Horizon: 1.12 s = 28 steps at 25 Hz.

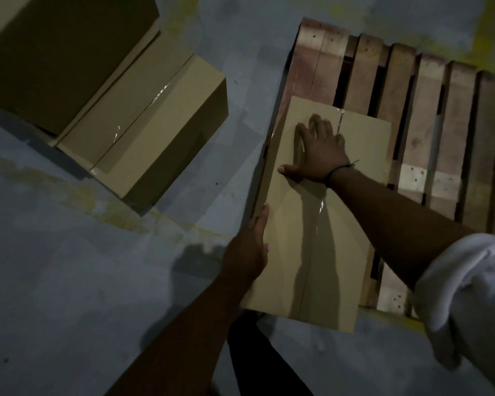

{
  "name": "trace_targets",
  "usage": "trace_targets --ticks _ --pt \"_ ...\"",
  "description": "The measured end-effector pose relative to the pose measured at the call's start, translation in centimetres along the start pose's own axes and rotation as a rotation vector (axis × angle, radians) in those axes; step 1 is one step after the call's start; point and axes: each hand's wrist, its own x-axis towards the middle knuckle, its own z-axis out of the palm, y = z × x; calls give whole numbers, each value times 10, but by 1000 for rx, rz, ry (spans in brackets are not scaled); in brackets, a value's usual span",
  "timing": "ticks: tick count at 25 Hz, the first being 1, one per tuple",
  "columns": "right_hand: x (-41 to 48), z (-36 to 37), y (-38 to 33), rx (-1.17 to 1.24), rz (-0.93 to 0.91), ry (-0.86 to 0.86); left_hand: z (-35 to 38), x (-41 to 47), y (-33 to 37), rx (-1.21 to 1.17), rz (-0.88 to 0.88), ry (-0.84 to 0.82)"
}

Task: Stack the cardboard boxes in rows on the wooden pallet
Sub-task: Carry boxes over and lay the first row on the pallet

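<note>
A taped cardboard box lies on the left end of the wooden pallet, its near end reaching past the pallet's front edge. My right hand rests flat on the box's top, fingers spread. My left hand presses against the box's left side, with straight fingers and the thumb along the top edge. More cardboard boxes stand on the floor to the left, with a taller dark one behind them.
The pallet's slats to the right of the box are bare, with gaps between them. The grey concrete floor carries worn yellow paint marks. My dark trouser leg shows at the bottom. The scene is dimly lit.
</note>
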Motion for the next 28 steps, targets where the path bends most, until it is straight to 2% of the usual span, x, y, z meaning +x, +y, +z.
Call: trace_targets --ticks 5,9,11,14,16,20,22,28 --pt "-119 57 -10 45 76 -21 21 -57 -26 183 32 -116" --pt "-218 106 -29 95 133 -52 36 -102 -52 213 30 -204" --pt "-255 126 -40 113 167 -71 42 -119 -60 271 39 -197" --pt "-296 147 -46 150 254 -56 48 -130 -73 335 146 -136" --pt "-316 155 -41 219 368 -34 45 -128 -76 334 136 -153" --pt "-330 163 -20 468 554 -54 36 -122 -78 256 140 -66" --pt "-328 164 -15 511 553 -69 34 -118 -80 199 180 -83" --pt "-326 164 -16 548 557 -45 38 -114 -79 55 126 -76"
